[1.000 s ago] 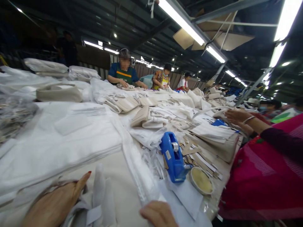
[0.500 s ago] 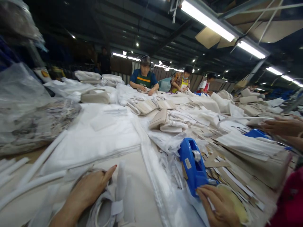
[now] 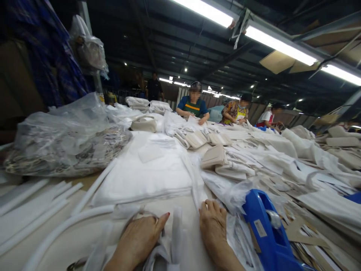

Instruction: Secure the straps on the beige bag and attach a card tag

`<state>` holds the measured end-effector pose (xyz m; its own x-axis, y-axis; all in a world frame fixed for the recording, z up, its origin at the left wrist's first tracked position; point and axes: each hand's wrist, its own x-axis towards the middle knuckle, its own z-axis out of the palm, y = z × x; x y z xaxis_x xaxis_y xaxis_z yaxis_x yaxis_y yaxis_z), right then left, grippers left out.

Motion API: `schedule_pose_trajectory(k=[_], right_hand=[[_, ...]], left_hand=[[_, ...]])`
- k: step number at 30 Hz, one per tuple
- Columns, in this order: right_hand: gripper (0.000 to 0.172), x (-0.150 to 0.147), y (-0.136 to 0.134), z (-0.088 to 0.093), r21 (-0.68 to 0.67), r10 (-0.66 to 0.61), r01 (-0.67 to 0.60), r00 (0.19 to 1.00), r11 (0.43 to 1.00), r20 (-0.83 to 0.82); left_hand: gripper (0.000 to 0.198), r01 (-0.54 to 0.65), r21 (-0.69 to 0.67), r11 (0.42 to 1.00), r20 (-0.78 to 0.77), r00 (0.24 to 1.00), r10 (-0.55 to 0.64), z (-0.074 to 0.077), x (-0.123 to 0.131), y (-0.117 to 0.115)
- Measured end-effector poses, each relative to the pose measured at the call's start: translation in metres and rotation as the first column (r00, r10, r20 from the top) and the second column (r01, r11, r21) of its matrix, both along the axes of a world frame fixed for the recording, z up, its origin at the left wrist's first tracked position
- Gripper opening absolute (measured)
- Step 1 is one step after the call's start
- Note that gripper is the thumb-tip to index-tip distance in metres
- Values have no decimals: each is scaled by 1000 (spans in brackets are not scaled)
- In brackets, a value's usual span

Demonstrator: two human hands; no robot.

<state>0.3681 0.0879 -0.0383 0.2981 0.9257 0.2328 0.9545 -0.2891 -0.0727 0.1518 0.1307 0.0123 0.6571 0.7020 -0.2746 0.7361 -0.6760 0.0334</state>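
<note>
My left hand lies near the bottom edge on a bunched white fabric piece with a thin strap, fingers curled over it and thumb stretched out. My right hand rests flat beside it, fingers extended onto the cream cloth and the edge of a long white plastic strip. A blue tape dispenser stands just right of my right hand. A stack of white plastic bags lies beyond both hands.
White foam tubes lie at left. A clear bag of patterned material sits beyond them. Folded cream fabric items and cardboard scraps cover the right side. Three people work at the far end.
The view swung left. My right hand left the tape dispenser and tape roll and came to lie flat on the cloth next to my left hand, which stayed on the fabric piece.
</note>
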Motion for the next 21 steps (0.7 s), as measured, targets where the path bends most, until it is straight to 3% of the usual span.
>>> schedule_pose_trajectory(k=[3,5,7,12,14,17,21], right_hand=[[32,-16,-3,2,-70,73,-79,994,994,-87],[28,-23,-5,6,-100,155,-175,971,980,-185],[23,-23,-9,14,-98,274,-315,913,944,-303],[33,7,-37,31,-28,482,-556,744,831,-463],[34,16,-50,26,-40,573,-636,719,771,-393],[42,12,-67,5,-113,693,-715,698,690,-182],[58,-12,-77,-38,-14,691,-694,715,720,108]], left_hand=[[61,3,5,1000,27,1000,-3,-1,-1,1],[58,5,9,1000,49,999,-6,-2,-1,1],[56,-10,9,1000,66,998,9,-2,-1,0],[51,-27,-4,1000,94,995,28,0,-2,1],[52,-19,-4,1000,92,996,19,-1,-3,2],[53,-24,-18,1000,90,996,26,-2,-5,3],[50,-53,-44,998,97,994,57,0,-6,5]])
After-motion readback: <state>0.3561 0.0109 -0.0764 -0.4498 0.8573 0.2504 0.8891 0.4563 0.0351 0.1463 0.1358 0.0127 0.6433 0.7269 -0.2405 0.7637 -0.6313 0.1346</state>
